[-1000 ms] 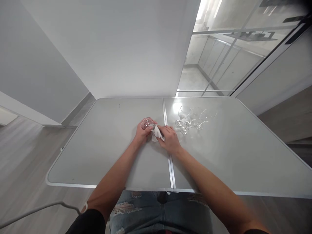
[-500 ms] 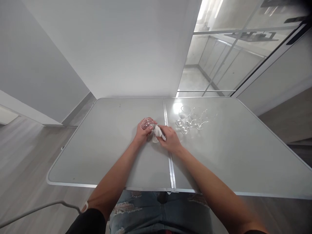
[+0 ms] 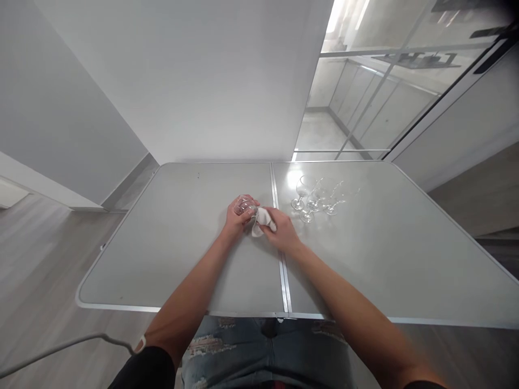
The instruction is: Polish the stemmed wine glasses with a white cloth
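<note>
A clear wine glass [image 3: 244, 205] lies sideways in my left hand [image 3: 236, 218], whose fingers are closed round the bowl. Its stem and foot point right, toward the other hand, and are mostly covered. My right hand [image 3: 284, 229] pinches a white cloth [image 3: 264, 218] against that end of the glass; part of the cloth hangs below the fingers. Both hands are just above the table, by the metal seam. To the right of them, several clear stemmed glasses [image 3: 307, 216] stand close together, their thin outlines overlapping.
The grey folding table [image 3: 174, 237] has a metal seam [image 3: 285, 281] down its middle and a metal rim. A white wall [image 3: 194, 92] rises behind its far edge. Glass door panels [image 3: 344, 108] are at the back right. A pale cable [image 3: 73, 344] runs to my left arm.
The cloth has shifted slightly and its hanging part lies differently, with a small movement of my right hand. My left hand keeps its hold on the glass. The view has moved a little.
</note>
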### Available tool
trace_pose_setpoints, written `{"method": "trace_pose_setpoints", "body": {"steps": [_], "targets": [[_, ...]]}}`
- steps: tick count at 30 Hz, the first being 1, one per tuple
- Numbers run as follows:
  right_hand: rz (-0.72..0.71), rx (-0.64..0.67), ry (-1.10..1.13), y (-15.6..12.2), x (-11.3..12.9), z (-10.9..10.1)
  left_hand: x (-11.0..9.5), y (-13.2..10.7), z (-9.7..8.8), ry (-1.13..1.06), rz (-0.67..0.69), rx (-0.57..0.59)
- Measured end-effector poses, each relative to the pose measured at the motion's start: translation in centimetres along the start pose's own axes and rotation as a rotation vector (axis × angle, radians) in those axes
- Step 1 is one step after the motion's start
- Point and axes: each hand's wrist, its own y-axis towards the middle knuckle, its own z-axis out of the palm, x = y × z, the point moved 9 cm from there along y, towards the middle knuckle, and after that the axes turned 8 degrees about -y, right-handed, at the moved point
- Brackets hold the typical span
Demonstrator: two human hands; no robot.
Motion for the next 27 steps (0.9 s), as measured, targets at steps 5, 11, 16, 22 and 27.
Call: {"method": "trace_pose_setpoints", "body": {"steps": [5, 11, 16, 22, 27], "targets": [[0.052, 0.085, 0.106, 0.2, -0.1, 0.7, 0.0, 0.0, 0.2, -0.034, 0.019, 0.018], [0.339, 0.181, 0.638, -0.2, -1.9, 2.3, 0.1, -0.1, 0.5, -0.002, -0.008, 0.041], [0.038, 0.019, 0.113, 0.0, 0.0, 0.3, -0.2, 0.0, 0.1, 0.010, 0.017, -0.004], [0.105, 0.020, 0.177, -0.1, -0.1, 0.2, 0.1, -0.1, 0.2, -0.018, 0.010, -0.006], [0.400, 0.200, 0.687, -0.5, -2.0, 2.6, 0.0, -0.3, 1.0, -0.026, -0.002, 0.063]]}}
